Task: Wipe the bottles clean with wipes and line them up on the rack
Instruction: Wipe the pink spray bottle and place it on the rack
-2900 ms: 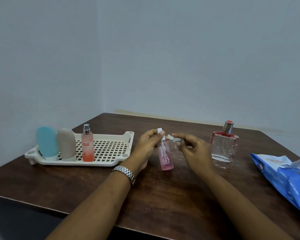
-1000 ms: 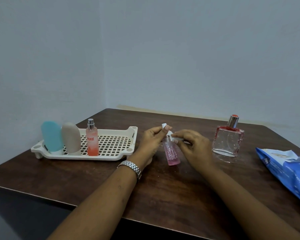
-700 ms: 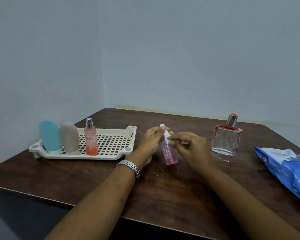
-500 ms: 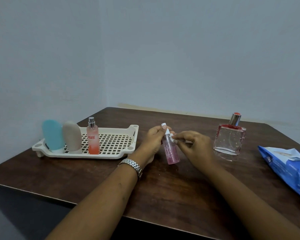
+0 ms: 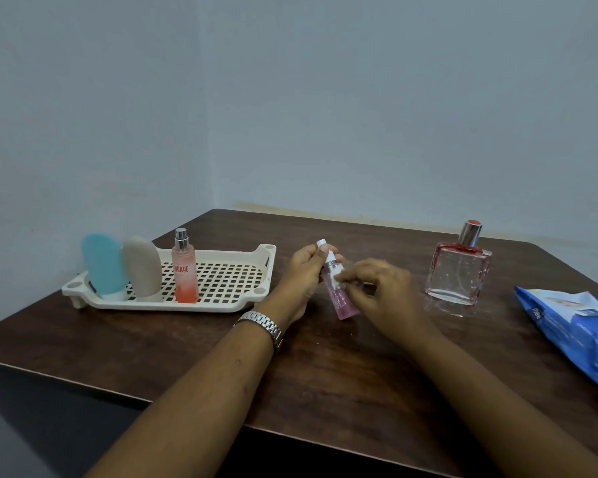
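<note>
Two bare arms reach over the dark wooden table [image 5: 325, 367]. The left hand [image 5: 302, 274], with a metal watch [image 5: 263, 326] on its wrist, pinches the neck of a small pink bottle [image 5: 340, 298] just under its white cap. The bottle tilts, its bottom pointing down toward the table. The right hand [image 5: 380, 291] curls its fingers against the bottle's side; a bit of white wipe [image 5: 339, 270] peeks out by the fingertips. Right of that hand lies a blue wipes pack [image 5: 573, 326]. A little farther stands a square glass bottle [image 5: 458, 274]. Left of the hands, the cream rack [image 5: 228, 281] holds a blue bottle [image 5: 101, 263], a beige bottle [image 5: 142, 267] and an orange spray bottle [image 5: 185, 274], all upright in a row.
</note>
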